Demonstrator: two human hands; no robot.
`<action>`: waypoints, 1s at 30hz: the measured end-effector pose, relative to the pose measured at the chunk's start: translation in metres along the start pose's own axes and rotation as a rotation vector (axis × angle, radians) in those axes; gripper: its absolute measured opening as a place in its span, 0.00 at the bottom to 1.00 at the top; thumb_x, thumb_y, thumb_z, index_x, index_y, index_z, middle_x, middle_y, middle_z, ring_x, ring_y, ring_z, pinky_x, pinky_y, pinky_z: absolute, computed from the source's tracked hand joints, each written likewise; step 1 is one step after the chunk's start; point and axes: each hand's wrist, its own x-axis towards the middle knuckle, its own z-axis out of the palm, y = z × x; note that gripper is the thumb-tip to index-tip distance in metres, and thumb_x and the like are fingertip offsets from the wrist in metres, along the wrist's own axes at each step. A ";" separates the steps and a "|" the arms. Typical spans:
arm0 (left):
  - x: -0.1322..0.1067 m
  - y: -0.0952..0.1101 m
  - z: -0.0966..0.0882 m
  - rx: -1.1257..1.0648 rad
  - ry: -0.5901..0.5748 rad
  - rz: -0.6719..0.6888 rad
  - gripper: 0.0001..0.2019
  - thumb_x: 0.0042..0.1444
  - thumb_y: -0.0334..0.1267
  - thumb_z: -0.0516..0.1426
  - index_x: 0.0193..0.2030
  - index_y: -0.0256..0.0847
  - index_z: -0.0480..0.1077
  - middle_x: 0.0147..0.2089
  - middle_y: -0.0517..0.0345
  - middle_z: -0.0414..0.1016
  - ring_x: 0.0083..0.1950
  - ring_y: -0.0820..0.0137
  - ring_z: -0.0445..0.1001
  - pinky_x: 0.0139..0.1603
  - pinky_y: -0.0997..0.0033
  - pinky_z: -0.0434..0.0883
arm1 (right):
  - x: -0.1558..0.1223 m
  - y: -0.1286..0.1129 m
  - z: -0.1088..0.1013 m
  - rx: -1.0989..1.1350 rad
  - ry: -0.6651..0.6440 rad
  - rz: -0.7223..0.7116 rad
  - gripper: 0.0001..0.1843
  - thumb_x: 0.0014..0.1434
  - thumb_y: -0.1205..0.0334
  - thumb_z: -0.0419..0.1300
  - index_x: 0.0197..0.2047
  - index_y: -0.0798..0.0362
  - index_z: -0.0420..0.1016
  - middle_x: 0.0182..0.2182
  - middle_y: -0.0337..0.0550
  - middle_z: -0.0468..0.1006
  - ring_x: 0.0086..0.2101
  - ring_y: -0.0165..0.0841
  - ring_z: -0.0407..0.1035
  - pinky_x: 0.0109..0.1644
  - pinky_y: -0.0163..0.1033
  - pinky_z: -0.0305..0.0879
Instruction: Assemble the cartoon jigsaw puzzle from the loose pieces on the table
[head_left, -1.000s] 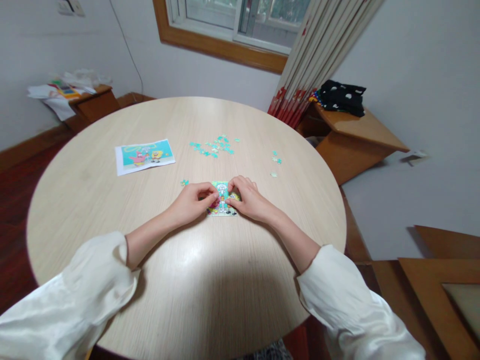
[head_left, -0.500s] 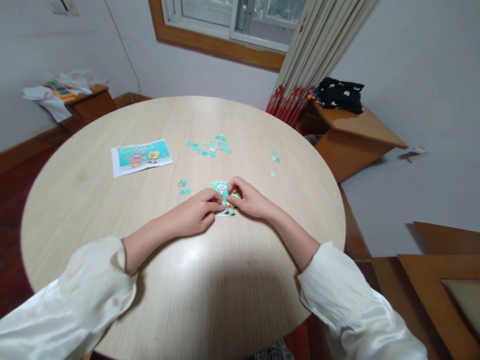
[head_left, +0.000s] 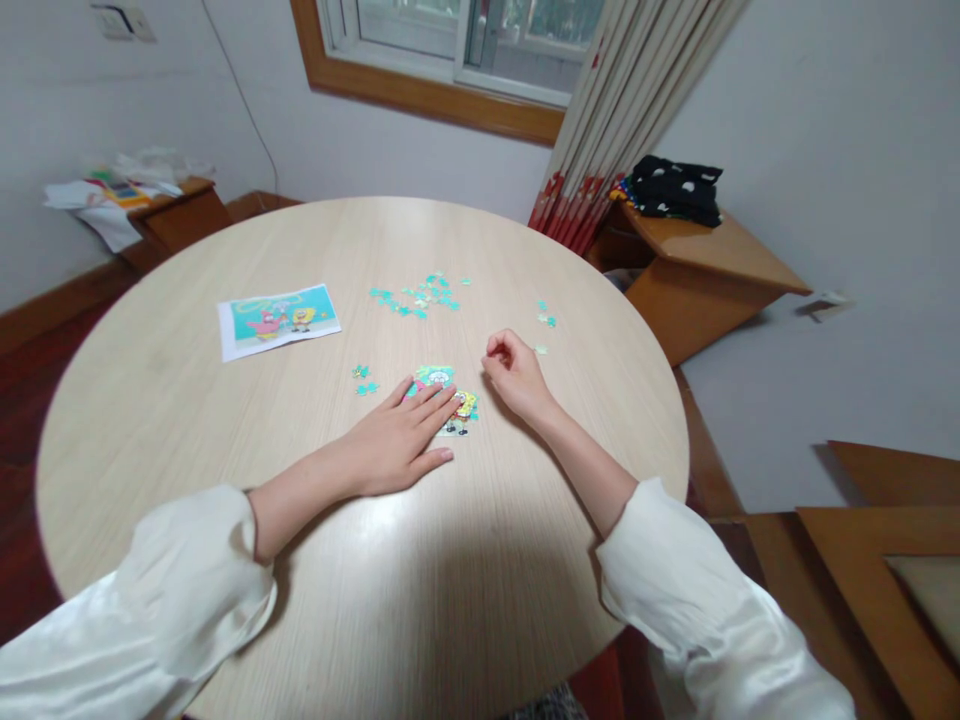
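Assembled puzzle section [head_left: 463, 408]: on the surface [head_left: 375, 610], partly covered, yellow figure showing at right. Left hand [head_left: 394, 440]: now laid flat across the section, grip apart, fingers extended; half a second earlier, fingers bent at its left part. Right hand [head_left: 517, 378]: moved off the section's right edge, now just beside it, fingers curled; cannot tell whether the grip is clamped on a piece. Loose pieces [head_left: 431, 291]: scattered beyond the section. Printed sheet [head_left: 281, 320]: farther left, flat. Wooden stand [head_left: 731, 265], right: bears black cloth [head_left: 675, 190], white-patterned.
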 end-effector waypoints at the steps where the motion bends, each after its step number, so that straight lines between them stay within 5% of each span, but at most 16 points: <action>1: 0.000 0.000 -0.001 -0.001 0.004 -0.001 0.32 0.65 0.55 0.37 0.70 0.37 0.46 0.71 0.45 0.48 0.72 0.59 0.44 0.70 0.50 0.36 | -0.001 0.000 0.000 -0.009 0.001 0.001 0.05 0.46 0.68 0.50 0.28 0.51 0.58 0.23 0.31 0.58 0.24 0.26 0.53 0.31 0.34 0.51; 7: 0.001 0.008 -0.008 0.021 0.127 -0.024 0.32 0.65 0.55 0.38 0.69 0.37 0.45 0.72 0.44 0.45 0.72 0.58 0.43 0.70 0.49 0.36 | -0.001 0.003 0.000 -0.040 0.016 -0.015 0.04 0.47 0.68 0.49 0.29 0.51 0.58 0.22 0.31 0.58 0.24 0.27 0.54 0.31 0.35 0.51; 14: 0.005 0.017 0.005 0.025 0.039 -0.006 0.34 0.64 0.57 0.36 0.69 0.35 0.46 0.71 0.43 0.48 0.72 0.58 0.46 0.69 0.49 0.37 | 0.001 0.011 0.002 -0.086 0.039 -0.060 0.04 0.46 0.67 0.50 0.29 0.51 0.61 0.23 0.33 0.61 0.25 0.28 0.56 0.32 0.35 0.54; 18: 0.008 0.007 0.002 -0.001 0.282 -0.040 0.27 0.66 0.49 0.40 0.65 0.36 0.55 0.69 0.43 0.55 0.69 0.59 0.53 0.68 0.49 0.44 | 0.005 0.019 0.001 -0.077 0.100 -0.049 0.05 0.45 0.67 0.50 0.29 0.52 0.63 0.23 0.33 0.62 0.25 0.28 0.57 0.32 0.34 0.55; 20: 0.008 -0.006 -0.002 -0.027 0.507 -0.133 0.19 0.65 0.41 0.42 0.52 0.36 0.67 0.61 0.44 0.67 0.63 0.62 0.63 0.66 0.53 0.52 | 0.007 0.021 0.000 -0.075 0.105 -0.049 0.06 0.45 0.67 0.50 0.29 0.52 0.65 0.23 0.34 0.63 0.26 0.29 0.58 0.33 0.35 0.56; 22: 0.005 -0.025 -0.006 -0.031 0.697 -0.270 0.14 0.62 0.37 0.45 0.30 0.39 0.68 0.41 0.50 0.76 0.47 0.65 0.72 0.59 0.56 0.61 | 0.010 0.024 -0.001 -0.083 0.072 -0.079 0.08 0.45 0.66 0.50 0.28 0.53 0.69 0.25 0.37 0.66 0.28 0.30 0.61 0.35 0.36 0.58; 25: -0.005 -0.055 -0.009 -0.084 0.842 -0.557 0.14 0.54 0.34 0.50 0.18 0.42 0.55 0.22 0.58 0.63 0.30 0.68 0.65 0.40 0.66 0.65 | 0.013 0.028 -0.001 -0.044 0.086 -0.080 0.11 0.45 0.65 0.49 0.27 0.53 0.73 0.28 0.40 0.71 0.30 0.31 0.63 0.38 0.38 0.60; 28: -0.018 -0.077 -0.008 -0.358 0.965 -0.868 0.15 0.50 0.33 0.50 0.16 0.43 0.48 0.17 0.65 0.51 0.23 0.73 0.56 0.29 0.72 0.58 | 0.016 0.032 -0.002 0.090 0.158 0.018 0.13 0.43 0.63 0.49 0.28 0.54 0.74 0.24 0.38 0.71 0.28 0.30 0.63 0.34 0.37 0.60; 30: -0.023 -0.083 -0.005 -0.391 1.001 -0.919 0.15 0.50 0.34 0.49 0.17 0.43 0.48 0.16 0.66 0.50 0.23 0.74 0.55 0.27 0.74 0.56 | 0.018 0.035 -0.002 0.182 0.195 0.092 0.14 0.42 0.61 0.50 0.28 0.55 0.75 0.20 0.35 0.68 0.24 0.29 0.60 0.31 0.35 0.58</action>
